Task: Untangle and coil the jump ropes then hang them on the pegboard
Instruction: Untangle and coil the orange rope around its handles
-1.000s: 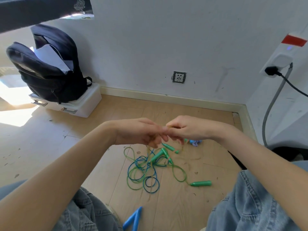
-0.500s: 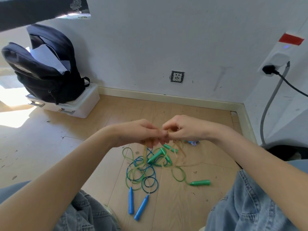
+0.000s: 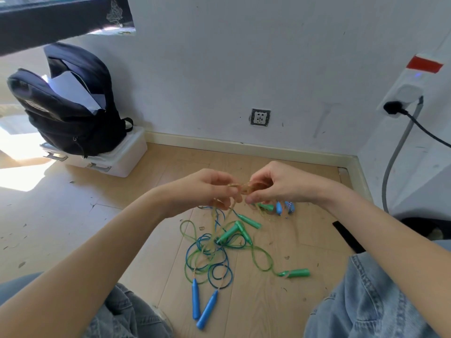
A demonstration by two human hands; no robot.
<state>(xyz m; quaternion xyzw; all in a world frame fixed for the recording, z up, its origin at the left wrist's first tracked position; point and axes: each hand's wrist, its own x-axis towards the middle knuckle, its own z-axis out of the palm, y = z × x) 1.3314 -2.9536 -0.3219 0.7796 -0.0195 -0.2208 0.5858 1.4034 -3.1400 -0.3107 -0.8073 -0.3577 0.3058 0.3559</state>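
Left hand [image 3: 207, 191] and right hand [image 3: 275, 186] both pinch a knot in the translucent yellow rope [image 3: 244, 187], held above the blue-green rope tangle [image 3: 210, 254] on the floor. Advice: loosen loops gently; avoid pulling tight.

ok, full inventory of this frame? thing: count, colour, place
translucent rope: 1, yellowish, pinched between both hands, trailing down into the pile
rope tangle: blue and green loops, on the floor below the hands
green handles: 5 visible, floor, in and beside the tangle
blue handles: 2, side by side, near edge of the tangle
more blue handles: at least 2, one striped, floor under the right hand
backpack: 1, black, open, on the white box
white box: 1, far left by the wall
wall socket: 1, white, above the skirting
black plug: 1, right wall
left hand: fingers pinching the rope
right hand: fingers pinching the rope
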